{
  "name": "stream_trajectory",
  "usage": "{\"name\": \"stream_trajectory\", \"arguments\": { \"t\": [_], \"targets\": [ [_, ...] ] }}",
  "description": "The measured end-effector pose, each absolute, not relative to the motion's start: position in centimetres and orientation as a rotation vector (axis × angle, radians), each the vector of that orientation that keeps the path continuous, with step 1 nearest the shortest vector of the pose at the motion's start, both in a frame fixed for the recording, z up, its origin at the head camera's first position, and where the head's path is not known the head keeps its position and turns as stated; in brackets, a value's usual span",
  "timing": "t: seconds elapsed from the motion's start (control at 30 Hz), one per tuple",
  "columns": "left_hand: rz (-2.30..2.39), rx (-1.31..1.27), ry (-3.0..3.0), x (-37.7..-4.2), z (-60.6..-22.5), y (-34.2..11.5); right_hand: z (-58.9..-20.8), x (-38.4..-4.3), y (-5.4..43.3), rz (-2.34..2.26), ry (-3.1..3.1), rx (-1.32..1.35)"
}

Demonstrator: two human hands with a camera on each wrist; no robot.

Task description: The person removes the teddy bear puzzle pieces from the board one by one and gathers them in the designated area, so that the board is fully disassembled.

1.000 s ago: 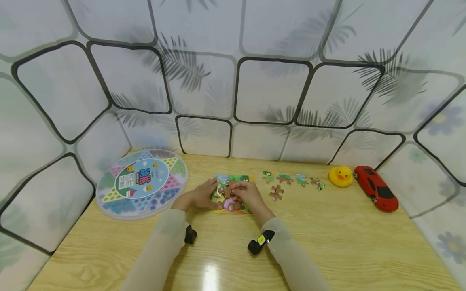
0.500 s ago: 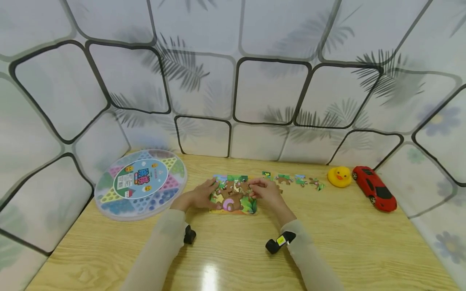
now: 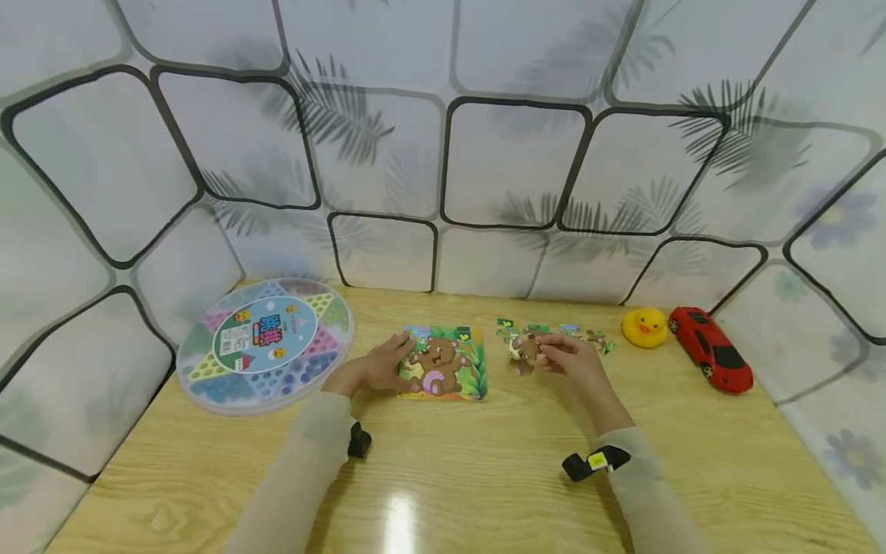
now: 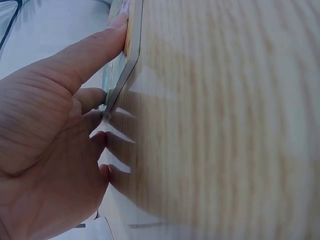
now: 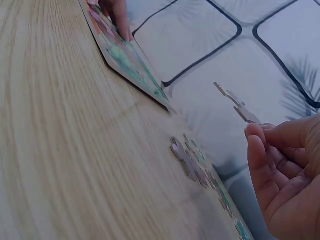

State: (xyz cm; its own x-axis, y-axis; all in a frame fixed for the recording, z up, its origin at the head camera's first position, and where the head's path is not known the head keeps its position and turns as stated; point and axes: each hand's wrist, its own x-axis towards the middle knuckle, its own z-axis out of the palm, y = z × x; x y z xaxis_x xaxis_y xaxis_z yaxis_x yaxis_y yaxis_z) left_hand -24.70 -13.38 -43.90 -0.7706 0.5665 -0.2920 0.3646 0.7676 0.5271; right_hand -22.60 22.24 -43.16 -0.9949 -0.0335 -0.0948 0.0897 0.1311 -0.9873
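While a puzzle piece is pinched by the right hand above the loose pieces, the left hand, fingers spread, rests at the puzzle board's left edge; a slack pinch could drop the piece onto the others.

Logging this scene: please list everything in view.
table: 1, light wood, foreground
backdrop: 1, grey patterned, behind
puzzle board: 1, multicoloured, table centre
held piece: 1, mostly brown, right of board
loose pieces: at least 4, multicoloured, back right
round game disc: 1, multicoloured, left
toy duck: 1, yellow, right
toy car: 1, red, beside duck
wrist cameras: 2, black, wrists
sleeves: 2, pale, arms
left hand: 1, on puzzle board
right hand: 1, pinching held piece
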Motion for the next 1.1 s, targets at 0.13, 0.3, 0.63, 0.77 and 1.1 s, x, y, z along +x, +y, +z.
{"name": "stream_trajectory", "arguments": {
  "t": [0.13,0.3,0.63,0.77,1.1],
  "targets": [
    [0.629,0.715,2.515,-24.6,-43.5,-13.3,-43.3,-22.4,24.0,-1.993,2.362,0.084],
    [0.634,0.707,2.519,-24.5,-43.3,-13.3,-44.0,-22.5,25.6,-1.957,2.415,0.118],
    [0.653,0.696,2.518,-24.3,-43.6,-13.6,-45.2,-23.4,27.3,-1.983,2.314,0.354],
    [0.644,0.684,2.519,-24.5,-43.7,-13.6,-45.3,-23.6,27.3,-1.941,2.35,0.378],
    [0.659,0.695,2.506,-24.6,-43.8,-13.6,-46.0,-23.9,27.5,-1.73,2.545,0.356]
  ]
}}
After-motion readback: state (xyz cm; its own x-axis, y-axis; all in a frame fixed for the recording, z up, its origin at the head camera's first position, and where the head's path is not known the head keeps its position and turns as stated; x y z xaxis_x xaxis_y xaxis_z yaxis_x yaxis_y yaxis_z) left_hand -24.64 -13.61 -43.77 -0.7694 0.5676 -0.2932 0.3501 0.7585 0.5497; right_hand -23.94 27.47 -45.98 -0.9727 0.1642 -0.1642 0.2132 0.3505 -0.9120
